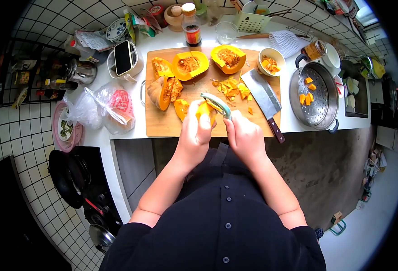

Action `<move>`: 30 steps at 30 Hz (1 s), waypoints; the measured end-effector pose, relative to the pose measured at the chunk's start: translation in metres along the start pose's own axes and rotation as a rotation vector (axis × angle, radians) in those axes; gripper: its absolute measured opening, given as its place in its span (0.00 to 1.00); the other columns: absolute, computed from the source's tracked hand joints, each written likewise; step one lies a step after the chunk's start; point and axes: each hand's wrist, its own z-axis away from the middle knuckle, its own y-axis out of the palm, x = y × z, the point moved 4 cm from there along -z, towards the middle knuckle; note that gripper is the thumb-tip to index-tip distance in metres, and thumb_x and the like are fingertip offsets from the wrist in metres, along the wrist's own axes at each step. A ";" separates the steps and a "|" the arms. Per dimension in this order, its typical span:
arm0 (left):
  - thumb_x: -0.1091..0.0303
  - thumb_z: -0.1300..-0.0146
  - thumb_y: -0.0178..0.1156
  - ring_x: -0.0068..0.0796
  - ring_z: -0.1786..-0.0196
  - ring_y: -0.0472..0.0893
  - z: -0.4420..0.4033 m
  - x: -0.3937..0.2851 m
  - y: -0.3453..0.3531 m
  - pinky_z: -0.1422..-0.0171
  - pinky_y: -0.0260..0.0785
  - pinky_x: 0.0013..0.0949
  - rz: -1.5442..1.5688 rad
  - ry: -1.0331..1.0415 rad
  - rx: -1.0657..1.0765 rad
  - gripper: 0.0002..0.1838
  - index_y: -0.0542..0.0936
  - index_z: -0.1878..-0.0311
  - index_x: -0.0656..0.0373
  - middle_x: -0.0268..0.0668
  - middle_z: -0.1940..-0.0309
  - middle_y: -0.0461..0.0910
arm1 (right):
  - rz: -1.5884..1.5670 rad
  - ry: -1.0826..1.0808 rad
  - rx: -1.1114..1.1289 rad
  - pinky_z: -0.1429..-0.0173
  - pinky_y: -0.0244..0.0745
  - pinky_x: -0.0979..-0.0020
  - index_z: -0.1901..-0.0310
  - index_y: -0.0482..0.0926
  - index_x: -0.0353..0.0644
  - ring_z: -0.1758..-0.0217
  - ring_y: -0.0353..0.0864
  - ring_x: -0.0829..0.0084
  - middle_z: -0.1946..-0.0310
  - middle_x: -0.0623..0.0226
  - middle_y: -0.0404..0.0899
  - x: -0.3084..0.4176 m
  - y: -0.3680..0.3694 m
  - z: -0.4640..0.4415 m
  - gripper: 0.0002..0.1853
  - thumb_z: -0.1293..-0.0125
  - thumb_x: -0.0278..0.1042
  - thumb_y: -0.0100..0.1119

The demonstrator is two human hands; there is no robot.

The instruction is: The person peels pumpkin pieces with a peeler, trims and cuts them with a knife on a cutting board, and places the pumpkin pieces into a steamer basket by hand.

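Observation:
In my left hand [195,128] is a piece of pumpkin [204,109], held above the near edge of the wooden cutting board [262,124]. My right hand [245,134] grips a pale green peeler [221,105], its head against the pumpkin piece. Peelings [229,87] lie in a heap just beyond my hands. Seeded pumpkin halves [194,65] and cut wedges [159,92] sit at the board's back and left. A cleaver [263,95] rests on the right side, handle over the front edge. The fingertips of my left hand are partly hidden behind the pumpkin.
A steamer pot [318,106] with several pumpkin cubes stands right of the board. A bowl [272,62] of seeds and pulp is at the board's back right corner. Plastic bags [104,110] lie to the left, and a sauce bottle [191,27] stands behind.

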 end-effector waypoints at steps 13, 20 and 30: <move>0.55 0.35 0.42 0.22 0.68 0.66 0.001 0.010 -0.009 0.64 0.57 0.24 0.171 -0.080 0.033 0.21 0.65 0.47 0.60 0.35 0.66 0.69 | -0.158 0.292 -0.047 0.71 0.68 0.54 0.65 0.70 0.38 0.73 0.76 0.47 0.79 0.49 0.74 -0.056 -0.008 0.003 0.10 0.28 0.36 0.49; 0.55 0.31 0.37 0.22 0.69 0.68 -0.008 0.033 -0.003 0.65 0.59 0.25 0.484 -0.243 0.045 0.20 0.65 0.44 0.56 0.37 0.63 0.71 | -0.431 0.223 0.076 0.71 0.71 0.59 0.61 0.72 0.39 0.74 0.78 0.50 0.79 0.52 0.75 -0.020 -0.002 0.012 0.07 0.31 0.34 0.53; 0.56 0.27 0.34 0.16 0.79 0.64 -0.007 0.026 0.000 0.77 0.55 0.18 0.276 -0.174 -0.121 0.18 0.70 0.50 0.57 0.32 0.72 0.70 | -0.465 0.160 0.195 0.70 0.74 0.60 0.63 0.73 0.40 0.74 0.80 0.54 0.77 0.56 0.77 0.005 -0.004 0.019 0.07 0.33 0.34 0.56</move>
